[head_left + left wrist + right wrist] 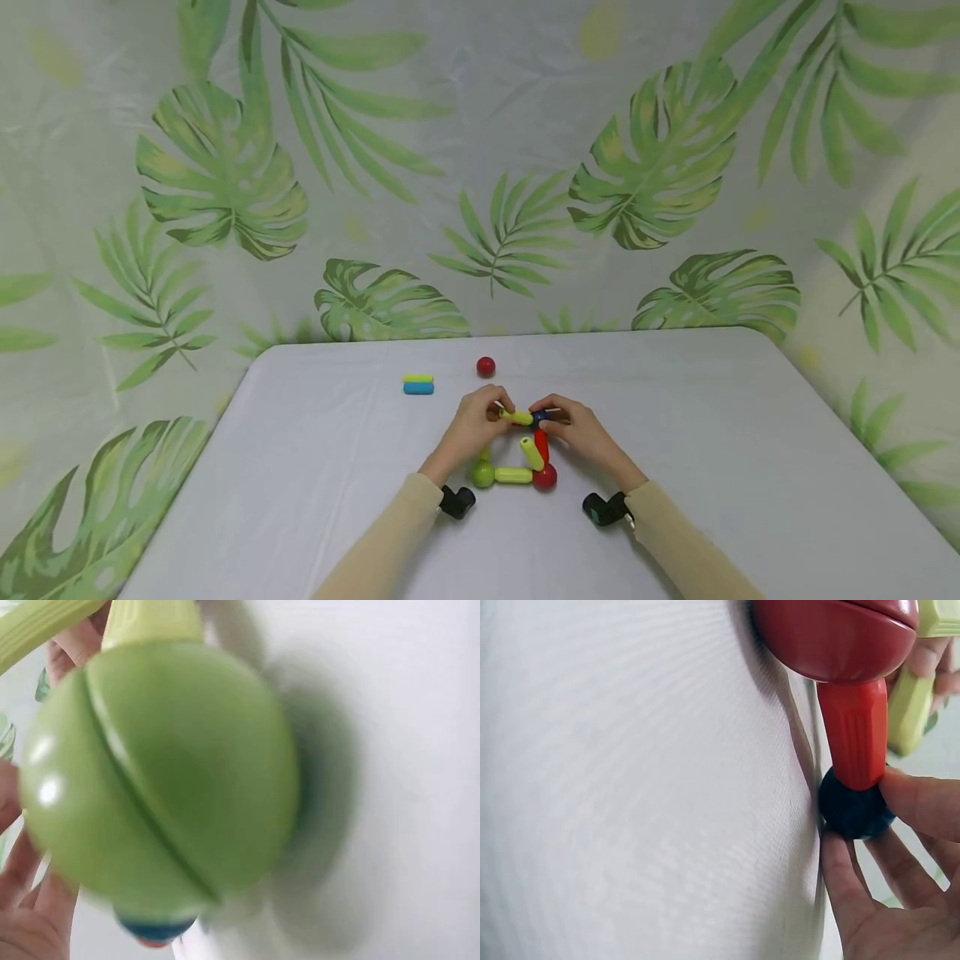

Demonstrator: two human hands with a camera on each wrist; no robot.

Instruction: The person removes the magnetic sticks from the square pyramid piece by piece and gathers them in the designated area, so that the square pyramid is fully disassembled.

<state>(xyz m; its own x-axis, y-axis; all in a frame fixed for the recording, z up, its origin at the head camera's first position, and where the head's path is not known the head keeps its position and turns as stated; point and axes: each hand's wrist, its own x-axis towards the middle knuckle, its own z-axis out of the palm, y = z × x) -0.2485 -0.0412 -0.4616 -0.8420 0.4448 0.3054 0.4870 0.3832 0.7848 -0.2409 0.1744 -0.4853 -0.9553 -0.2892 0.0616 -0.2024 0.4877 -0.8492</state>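
Note:
My left hand (480, 417) pinches a yellow-green rod (517, 417) over the far side of a ball-and-rod frame. My right hand (576, 427) grips a dark blue ball (853, 804), thumb on one side and fingers on the other; the rod's end meets this ball in the head view. From the blue ball a red rod (853, 731) runs to a red ball (544, 477) at the near right corner. Another yellow-green rod (532, 452) slants up from that red ball. A near yellow-green rod (513, 475) links it to a green ball (161, 772). The left hand hides the far left corner.
Beyond the hands, a loose red ball (486, 367) lies on the white table (315, 467). A loose yellow-green rod (418, 378) and a blue rod (418, 388) lie side by side at the back left. A leaf-patterned sheet (510, 125) hangs behind the table.

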